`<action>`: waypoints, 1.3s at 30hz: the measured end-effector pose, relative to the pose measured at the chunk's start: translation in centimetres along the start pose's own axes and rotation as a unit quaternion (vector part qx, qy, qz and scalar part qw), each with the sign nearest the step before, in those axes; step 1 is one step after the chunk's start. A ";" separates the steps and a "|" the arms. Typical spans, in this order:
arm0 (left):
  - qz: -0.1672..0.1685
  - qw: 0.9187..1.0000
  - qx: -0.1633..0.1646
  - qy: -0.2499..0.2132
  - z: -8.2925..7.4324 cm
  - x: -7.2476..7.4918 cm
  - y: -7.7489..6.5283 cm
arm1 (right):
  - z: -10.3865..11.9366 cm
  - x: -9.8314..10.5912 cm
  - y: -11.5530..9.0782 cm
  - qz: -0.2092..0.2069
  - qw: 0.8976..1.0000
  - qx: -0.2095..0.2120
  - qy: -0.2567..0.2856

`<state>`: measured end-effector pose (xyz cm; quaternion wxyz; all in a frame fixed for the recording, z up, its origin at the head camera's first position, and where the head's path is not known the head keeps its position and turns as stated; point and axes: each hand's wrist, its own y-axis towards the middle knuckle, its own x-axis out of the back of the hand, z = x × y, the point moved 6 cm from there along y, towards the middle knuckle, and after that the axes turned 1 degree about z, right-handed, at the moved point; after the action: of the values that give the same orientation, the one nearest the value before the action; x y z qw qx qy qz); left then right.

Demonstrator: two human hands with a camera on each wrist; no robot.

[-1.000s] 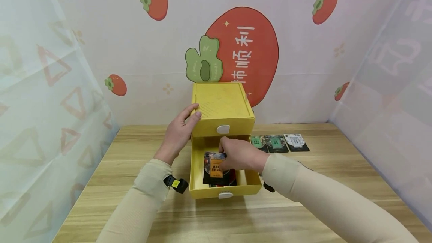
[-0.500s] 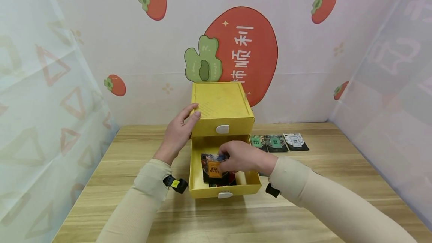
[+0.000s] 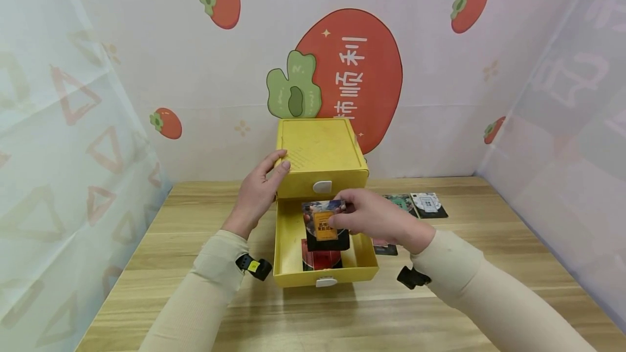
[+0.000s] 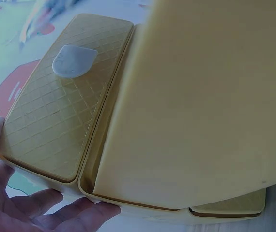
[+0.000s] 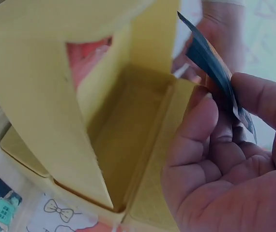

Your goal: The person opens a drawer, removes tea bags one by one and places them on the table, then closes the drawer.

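My right hand (image 3: 381,216) pinches a small square sachet (image 3: 323,232), with an orange label and a black lower part, between thumb and fingers. It hangs over the pulled-out lower drawer (image 3: 293,281) of a yellow drawer box (image 3: 318,145). Seen edge-on in the right wrist view, the sachet (image 5: 215,72) is slightly bent. A red sachet (image 3: 321,258) lies in the drawer near its front. My left hand (image 3: 256,194) rests against the box's left side, fingers extended along it and thumb at the upper front corner. The upper drawer, with its white pull (image 4: 75,61), is closed.
Right of the box on the wooden table, a green-labelled sachet (image 3: 401,203) and a white-labelled sachet (image 3: 429,205) lie side by side. A pinkish-and-black sachet (image 3: 385,247) lies nearer, beside the drawer. A printed cloth wall (image 3: 220,151) stands behind the box.
The right hand has lifted the orange-labelled sachet up from inside the drawer and moved slightly right, uncovering the red sachet. The left hand has stayed in place on the box.
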<state>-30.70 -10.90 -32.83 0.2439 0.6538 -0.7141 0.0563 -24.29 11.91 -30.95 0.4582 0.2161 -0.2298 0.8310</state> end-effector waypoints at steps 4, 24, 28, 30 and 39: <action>0.001 1.000 0.001 -0.006 0.0 0.1 0.0 | -0.3 1.2 -1.1 -0.003 0.998 -0.005 0.063; 0.005 1.000 0.001 -0.004 -0.1 0.0 0.1 | -6.1 9.0 -6.3 -0.072 0.976 0.009 0.205; 0.005 1.000 0.001 0.000 -0.1 0.1 0.1 | -8.4 10.1 -6.0 -0.098 0.975 -0.017 0.197; 0.004 1.000 0.001 0.002 -0.1 0.1 0.1 | -9.8 10.4 -5.7 -0.107 0.976 -0.036 0.189; 0.007 1.000 0.001 -0.003 0.0 0.0 0.2 | -16.4 11.0 -4.5 -0.119 0.975 -0.116 0.145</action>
<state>-30.85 -10.86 -32.75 0.2407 0.6493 -0.7192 0.0574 -28.21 30.80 -36.99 0.6042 0.0648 -0.2284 0.7607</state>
